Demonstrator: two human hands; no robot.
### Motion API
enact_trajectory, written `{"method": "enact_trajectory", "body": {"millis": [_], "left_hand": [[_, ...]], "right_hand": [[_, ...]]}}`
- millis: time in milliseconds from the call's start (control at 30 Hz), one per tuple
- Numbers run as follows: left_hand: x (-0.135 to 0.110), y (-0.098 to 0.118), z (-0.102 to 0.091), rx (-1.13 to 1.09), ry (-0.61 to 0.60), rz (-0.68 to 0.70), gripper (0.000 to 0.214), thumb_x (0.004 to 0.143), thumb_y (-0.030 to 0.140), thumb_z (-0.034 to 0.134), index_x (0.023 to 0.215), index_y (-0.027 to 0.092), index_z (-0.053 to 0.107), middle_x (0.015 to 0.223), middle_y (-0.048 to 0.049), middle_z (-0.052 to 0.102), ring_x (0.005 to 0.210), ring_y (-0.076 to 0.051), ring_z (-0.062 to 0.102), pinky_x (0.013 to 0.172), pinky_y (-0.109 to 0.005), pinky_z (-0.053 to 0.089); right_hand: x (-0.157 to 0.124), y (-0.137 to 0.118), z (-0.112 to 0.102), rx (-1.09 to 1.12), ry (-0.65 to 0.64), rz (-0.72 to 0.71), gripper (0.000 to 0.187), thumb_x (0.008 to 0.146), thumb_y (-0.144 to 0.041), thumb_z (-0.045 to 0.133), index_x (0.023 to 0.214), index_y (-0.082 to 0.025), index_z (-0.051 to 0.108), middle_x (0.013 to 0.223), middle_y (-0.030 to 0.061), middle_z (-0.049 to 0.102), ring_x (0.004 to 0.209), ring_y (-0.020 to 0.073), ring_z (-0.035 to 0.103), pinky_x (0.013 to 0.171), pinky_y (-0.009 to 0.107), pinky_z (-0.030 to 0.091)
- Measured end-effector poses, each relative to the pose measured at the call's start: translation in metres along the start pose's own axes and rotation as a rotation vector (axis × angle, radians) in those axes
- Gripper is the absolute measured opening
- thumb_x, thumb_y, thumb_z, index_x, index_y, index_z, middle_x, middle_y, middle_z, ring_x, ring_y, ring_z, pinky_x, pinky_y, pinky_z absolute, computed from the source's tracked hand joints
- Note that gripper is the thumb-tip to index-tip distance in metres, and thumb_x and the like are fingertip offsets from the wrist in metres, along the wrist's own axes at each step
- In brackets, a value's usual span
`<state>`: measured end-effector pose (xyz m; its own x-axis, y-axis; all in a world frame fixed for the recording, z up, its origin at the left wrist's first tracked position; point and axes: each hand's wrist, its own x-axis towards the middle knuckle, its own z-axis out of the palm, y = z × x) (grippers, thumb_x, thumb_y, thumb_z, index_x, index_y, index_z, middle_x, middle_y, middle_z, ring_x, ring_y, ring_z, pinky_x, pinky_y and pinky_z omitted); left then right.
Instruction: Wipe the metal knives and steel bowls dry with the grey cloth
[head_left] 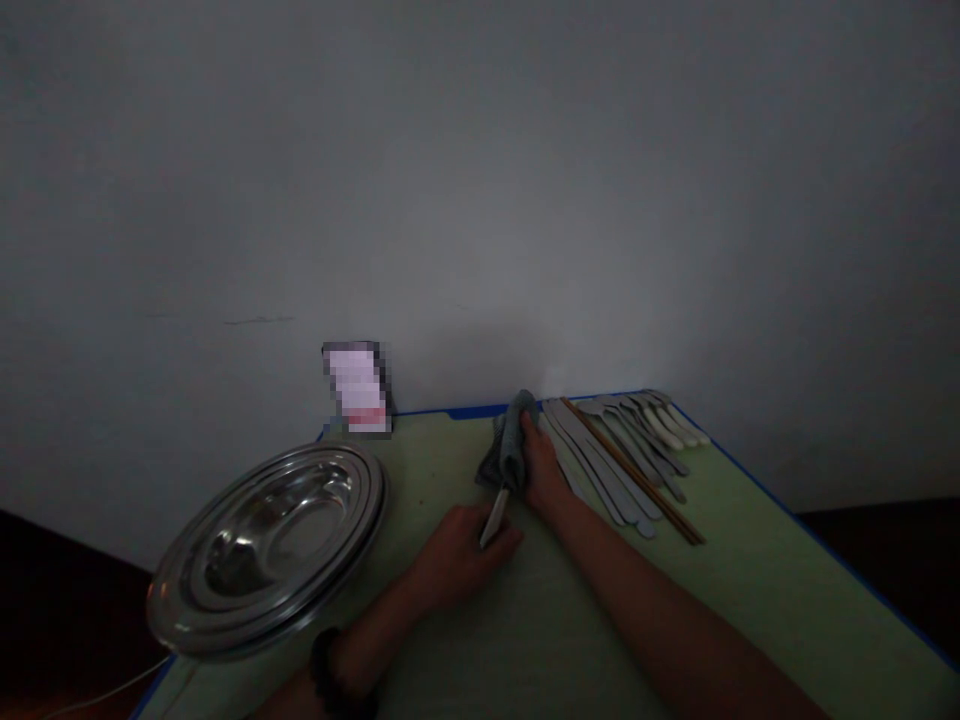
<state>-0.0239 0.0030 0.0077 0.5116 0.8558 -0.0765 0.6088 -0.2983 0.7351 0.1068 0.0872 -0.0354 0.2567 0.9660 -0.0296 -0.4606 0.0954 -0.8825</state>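
Observation:
My left hand [469,550] is closed on the flat metal handle [493,517] of a piece of cutlery. Its far end is hidden inside a grey cloth [514,440], so whether it is a knife, fork or spoon does not show. The fingers of my right hand [544,465] wrap the cloth around that far end. Just right of this hand lies a row of table knives [596,455] with their handles toward me. A pair of brown chopsticks [637,470] rests beside them, followed by several metal spoons or forks [652,450].
Stacked shiny steel dishes [292,530] stand at the left of the pale green table [480,650]. A blurred-out phone-like screen [360,385] leans against the grey wall [480,200] at the back. At the far right of the row are pale-handled pieces of cutlery [679,430].

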Motion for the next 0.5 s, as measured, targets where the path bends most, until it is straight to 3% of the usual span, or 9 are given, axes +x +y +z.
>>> {"method": "enact_trajectory", "body": {"millis": [167,333,500], "left_hand": [[-0.004,-0.005,-0.012,-0.139,-0.139,0.089,0.019,0.076,0.036,0.054,0.079,0.016,0.053,0.07,0.0033,0.048,0.064,-0.012,0.044,0.057,-0.022,0.035],[-0.008,-0.009,-0.02,-0.316,-0.313,0.088,0.041,0.075,0.042,0.059,0.106,0.016,0.055,0.073,0.0013,0.056,0.063,-0.013,0.051,0.055,-0.022,0.039],[-0.005,-0.015,-0.015,-0.425,-0.411,0.027,0.041,0.073,0.045,0.064,0.099,0.013,0.062,0.066,0.0,0.061,0.057,-0.012,0.054,0.055,-0.022,0.042]], "right_hand": [[0.0,-0.001,-0.002,0.028,-0.016,0.03,0.05,0.065,-0.065,0.057,0.08,-0.018,0.059,0.061,0.0004,0.064,0.058,0.0161,0.058,0.052,0.026,0.044],[0.005,0.006,-0.005,0.029,-0.022,0.027,0.05,0.063,-0.07,0.055,0.068,-0.02,0.056,0.05,-0.0034,0.056,0.046,0.0128,0.051,0.047,0.025,0.041],[0.009,0.011,-0.007,-0.019,-0.029,-0.016,0.052,0.066,-0.073,0.05,0.066,-0.021,0.054,0.047,-0.0029,0.054,0.043,0.0134,0.05,0.044,0.026,0.04]]}}
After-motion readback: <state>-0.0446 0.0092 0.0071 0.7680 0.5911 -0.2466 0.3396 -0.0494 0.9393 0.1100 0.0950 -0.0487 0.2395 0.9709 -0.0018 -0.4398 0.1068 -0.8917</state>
